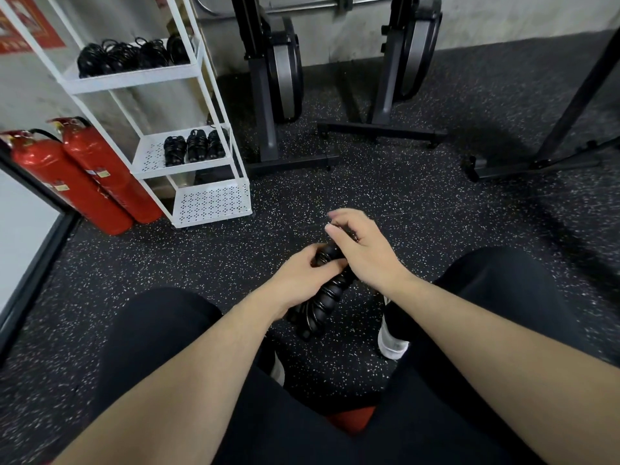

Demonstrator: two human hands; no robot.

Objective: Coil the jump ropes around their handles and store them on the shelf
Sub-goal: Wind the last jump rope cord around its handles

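Observation:
A black jump rope point(318, 300) is coiled in tight turns around its handles and hangs tilted between my knees. My left hand point(302, 280) grips the bundle near its upper half. My right hand point(359, 243) pinches the rope's top end with thumb and fingers, just above the left hand. The white metal shelf point(147, 82) stands at the left. Three coiled ropes point(196, 147) lie side by side on its middle tier, and several looser black ropes point(131, 55) are piled on the upper tier. The bottom tier point(211, 204) is bare.
Two red fire extinguishers point(90, 176) lean against the wall left of the shelf. Two black exercise machines point(278, 78) stand on floor bases behind, with a slanted rack leg point(570, 105) at the right. I sit over speckled black rubber flooring point(402, 196); a white shoe point(391, 340) shows below.

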